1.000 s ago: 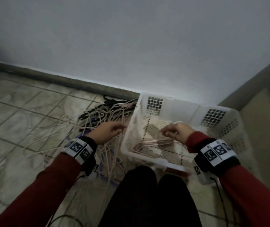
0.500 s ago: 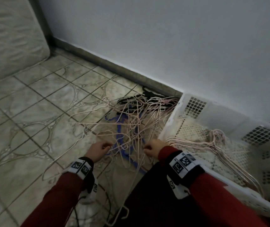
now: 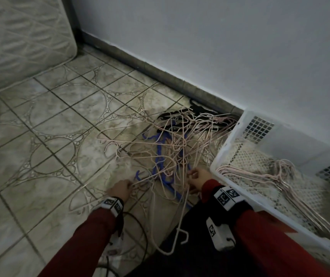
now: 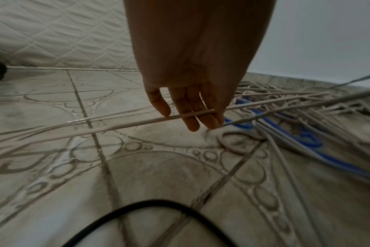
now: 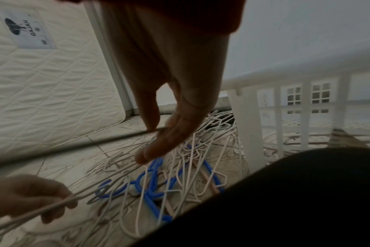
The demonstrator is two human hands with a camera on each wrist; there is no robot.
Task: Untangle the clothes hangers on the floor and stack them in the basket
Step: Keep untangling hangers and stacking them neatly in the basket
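Observation:
A tangle of pale pink, blue and black hangers (image 3: 180,140) lies on the tiled floor by the wall. My left hand (image 3: 120,189) grips a pale hanger wire (image 4: 116,127) at the pile's near left edge; its fingers (image 5: 53,197) curl round that wire. At the near right of the pile, my right hand (image 3: 197,176) pinches another thin hanger wire (image 5: 95,140) between thumb and fingers (image 5: 158,147). The white plastic basket (image 3: 240,188) stands just right of that hand. Several pale hangers (image 3: 260,172) lie stacked in it.
A quilted mattress (image 3: 20,37) leans at the far left. The grey wall and dark skirting (image 3: 160,74) run behind the pile. A black cable (image 3: 140,236) loops on the tiles by my left wrist. My dark-trousered knees (image 3: 190,256) are at the bottom.
The view has swung left from the basket to the pile. My right hand has left the basket and come down to the tangle; both hands now hold hanger wires.

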